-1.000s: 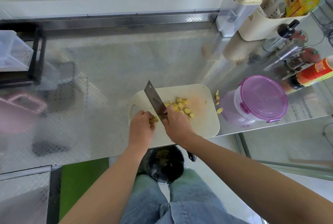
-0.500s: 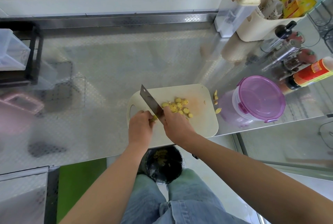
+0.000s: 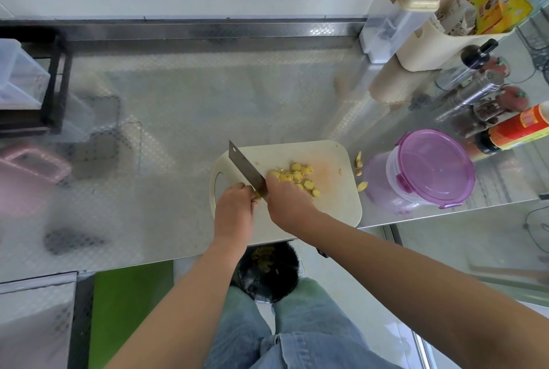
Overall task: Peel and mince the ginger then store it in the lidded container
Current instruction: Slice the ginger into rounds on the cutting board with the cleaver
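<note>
Gripping the cleaver, right hand slices ginger apparently pinched by left hand.

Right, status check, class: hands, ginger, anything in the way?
Right hand grips cleaver; left hand holds ginger piece. Slices on cutting board, not minced. Container lid on; nothing in the way.

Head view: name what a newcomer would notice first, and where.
The cleaver, gripped by the right hand, angles across the left part of the white cutting board, where the left hand holds a ginger piece against the blade. Yellow ginger slices lie heaped mid-board, right of the blade. The purple-lidded container stands closed on the steel counter, just right of the board.
</note>
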